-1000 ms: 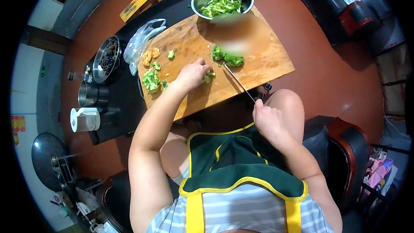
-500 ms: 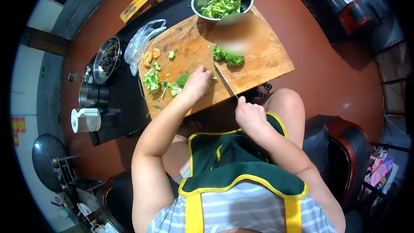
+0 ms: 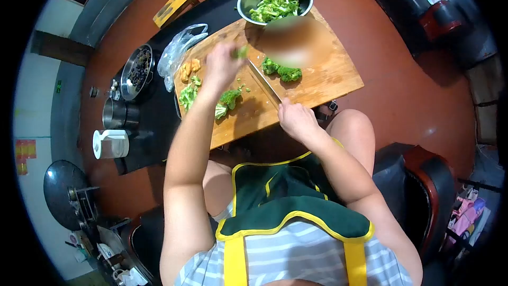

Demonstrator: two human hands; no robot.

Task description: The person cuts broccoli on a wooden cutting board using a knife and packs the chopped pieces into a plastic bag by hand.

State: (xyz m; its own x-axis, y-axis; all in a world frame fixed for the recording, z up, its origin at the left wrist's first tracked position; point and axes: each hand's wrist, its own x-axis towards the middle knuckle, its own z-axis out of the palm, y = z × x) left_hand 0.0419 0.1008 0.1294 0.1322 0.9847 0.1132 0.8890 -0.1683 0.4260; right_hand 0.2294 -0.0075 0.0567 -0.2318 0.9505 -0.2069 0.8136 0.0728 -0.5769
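My right hand [image 3: 299, 121] is wrapped round the handle of a knife [image 3: 266, 83], whose blade lies slantwise over the wooden cutting board [image 3: 328, 77]. Smeared by motion, my left hand [image 3: 222, 64] is above the board's left half, closed on a small green broccoli piece [image 3: 241, 52] at its fingertips. Broccoli florets [image 3: 289, 73] rest to the right of the blade. Another floret [image 3: 229, 97] lies below my left hand, among small green scraps. A pale green broccoli stalk [image 3: 188, 95] and orange-yellow pieces [image 3: 189, 69] are at the board's left edge.
A metal bowl [image 3: 243, 8] of cut broccoli stands at the board's far edge. Left of the board are a clear plastic bag [image 3: 177, 47], a basin of dark pieces [image 3: 128, 86], a metal pot [image 3: 114, 114] and a white-lidded jug [image 3: 112, 145]. A blurred patch hides part of the board.
My left hand has risen from the board's near side toward its far side, with a green piece in its fingers. The knife and my right hand have shifted left and slightly away from me.
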